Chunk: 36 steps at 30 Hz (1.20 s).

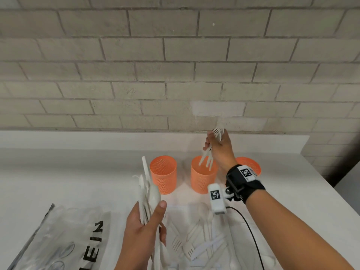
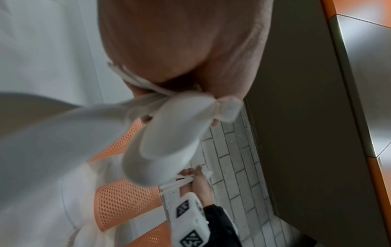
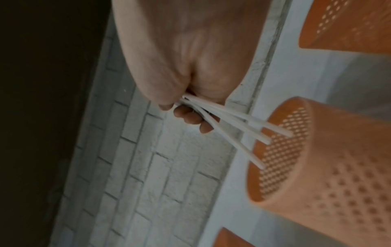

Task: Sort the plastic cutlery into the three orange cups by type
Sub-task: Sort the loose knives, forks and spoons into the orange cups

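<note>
**Forks held over the middle cup**

Three orange perforated cups stand in a row on the white counter [image 1: 58, 162], below the grey brick wall [image 1: 136, 75]. Taking the middle cup [image 1: 202, 178] as the landmark, the left cup [image 1: 163, 174] stands apart on its left, and the right cup [image 1: 251, 164] on its right is partly hidden behind the right wrist.

The right hand [image 1: 219, 147] hangs just above the middle cup, its fingers [image 3: 190, 117] curled and pinching a small bunch of white plastic forks [image 1: 207, 158]. Three handles can be counted in the right wrist view; they fan downward out of the fist, their ends at the cup's mouth. The tines stick up past the top of the hand.

Nearer the camera and to the left of the middle cup, the left hand [image 1: 146, 225] grips a bundle of mixed white cutlery [image 1: 148, 191], thumb pressed across the front and fingers wrapped behind. A spoon bowl shows in front and a knife rises highest; the number of pieces cannot be told.

In front of the middle cup, loose white forks, spoons and knives lie in a pile [image 1: 196, 242], too overlapped to count. One clear plastic bag [image 1: 64, 236] with black lettering lies far to the left of that pile.
</note>
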Each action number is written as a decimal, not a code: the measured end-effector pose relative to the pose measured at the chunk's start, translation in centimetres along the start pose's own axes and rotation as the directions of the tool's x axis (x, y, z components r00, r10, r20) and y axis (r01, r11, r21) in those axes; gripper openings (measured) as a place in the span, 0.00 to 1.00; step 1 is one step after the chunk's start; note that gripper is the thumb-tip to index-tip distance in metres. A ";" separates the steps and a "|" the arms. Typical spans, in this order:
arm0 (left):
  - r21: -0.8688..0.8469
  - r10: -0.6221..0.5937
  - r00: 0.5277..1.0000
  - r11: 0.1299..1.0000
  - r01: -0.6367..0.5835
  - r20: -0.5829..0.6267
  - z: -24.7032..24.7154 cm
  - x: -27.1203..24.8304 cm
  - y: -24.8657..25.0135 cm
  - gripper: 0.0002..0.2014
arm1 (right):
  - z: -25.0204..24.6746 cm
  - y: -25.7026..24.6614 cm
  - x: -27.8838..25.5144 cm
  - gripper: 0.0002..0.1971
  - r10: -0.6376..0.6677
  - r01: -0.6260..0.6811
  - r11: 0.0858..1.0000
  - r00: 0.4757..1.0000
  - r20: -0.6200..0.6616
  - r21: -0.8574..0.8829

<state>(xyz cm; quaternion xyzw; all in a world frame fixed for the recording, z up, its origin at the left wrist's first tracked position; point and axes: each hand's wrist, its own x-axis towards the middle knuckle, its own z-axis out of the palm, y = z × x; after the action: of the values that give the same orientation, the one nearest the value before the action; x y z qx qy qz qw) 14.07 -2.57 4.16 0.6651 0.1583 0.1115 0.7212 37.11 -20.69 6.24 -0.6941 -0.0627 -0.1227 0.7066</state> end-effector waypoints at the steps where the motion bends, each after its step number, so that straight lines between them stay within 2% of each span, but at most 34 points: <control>1: 0.010 0.004 1.000 1.000 -0.005 0.010 0.1 -0.1 0.2 0.15 | 0.2 0.7 0.0 0.03 0.021 -0.019 0.997 0.999 0.025 -0.073; 4: 0.040 0.013 0.999 0.999 -0.014 0.038 0.4 -0.3 0.5 0.15 | 0.5 2.1 -0.7 0.04 0.127 -0.108 0.972 0.989 0.081 -0.207; 8: 0.049 -0.004 0.997 0.999 0.001 0.079 0.8 -0.4 0.7 0.18 | 0.0 2.5 -1.8 0.15 0.208 -0.174 0.940 0.974 0.090 -0.292; 10: 0.049 -0.011 0.995 0.999 0.007 0.101 1.0 -0.5 0.8 0.17 | -0.4 1.8 -2.4 0.19 0.171 -0.119 0.919 0.980 0.107 -0.375; 12: 0.053 -0.014 0.992 0.999 0.007 0.126 1.2 -0.7 0.9 0.15 | -0.9 0.6 -3.2 0.20 0.074 -0.016 0.899 0.990 0.117 -0.438; 14: 0.053 -0.011 0.988 0.999 0.003 0.153 1.4 -0.8 1.2 0.13 | -1.2 -1.0 -4.5 0.18 -0.061 0.103 0.879 0.993 0.105 -0.465; 16: 0.060 -0.009 0.984 0.998 -0.002 0.179 1.7 -0.9 1.5 0.13 | -1.2 -3.0 -6.3 0.12 -0.145 0.191 0.889 0.980 0.139 -0.415; 18: 0.077 -0.015 0.979 0.997 0.000 0.202 1.9 -1.0 1.7 0.11 | -1.2 -4.9 -8.4 0.07 -0.143 0.217 0.931 0.957 0.253 -0.293; 19: 0.084 -0.019 0.977 0.996 0.001 0.214 2.0 -1.0 1.8 0.11 | -1.1 -5.7 -9.2 0.07 -0.103 0.182 0.957 0.941 0.321 -0.226; 21: 0.102 -0.022 0.970 0.995 -0.003 0.242 2.2 -1.2 1.8 0.11 | -0.9 -7.1 -10.5 0.10 0.046 0.030 0.987 0.888 0.458 -0.158; 23: 0.125 -0.017 0.962 0.992 -0.017 0.271 2.4 -1.5 1.8 0.09 | -0.7 -7.9 -11.3 0.14 0.151 -0.066 0.984 0.807 0.571 -0.166; 24: 0.139 -0.015 0.958 0.990 -0.026 0.287 2.4 -1.5 1.9 0.07 | -0.7 -8.1 -11.5 0.16 0.148 -0.046 0.982 0.786 0.600 -0.182; 26: 0.169 -0.005 0.947 0.984 -0.052 0.320 2.5 -1.7 2.0 0.07 | -0.9 -8.3 -11.5 0.22 0.083 0.098 0.964 0.774 0.628 -0.248; 30: 0.220 0.019 0.936 0.970 -0.103 0.352 2.4 -2.0 1.7 0.13 | -2.0 -9.1 -11.3 0.36 -0.044 0.377 0.863 0.720 0.693 -0.337; 32: 0.247 0.053 0.933 0.957 -0.149 0.357 2.4 -2.1 1.6 0.16 | -2.3 -9.6 -11.4 0.31 -0.039 0.475 0.785 0.678 0.734 -0.397; 34: 0.283 0.087 0.927 0.938 -0.199 0.365 2.3 -2.1 1.4 0.15 | -2.4 -10.0 -11.5 0.17 0.002 0.535 0.706 0.654 0.756 -0.464; 36: 0.296 0.100 0.930 0.931 -0.213 0.355 2.2 -2.0 1.4 0.12 | -2.4 -10.1 -11.7 0.08 0.027 0.554 0.667 0.650 0.759 -0.498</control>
<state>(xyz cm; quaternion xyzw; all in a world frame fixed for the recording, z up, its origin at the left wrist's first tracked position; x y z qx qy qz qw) 13.06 -5.19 5.89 0.7961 -0.0040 0.0273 0.6046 22.99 -22.11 12.86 -0.8768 -0.3896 0.0306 0.2801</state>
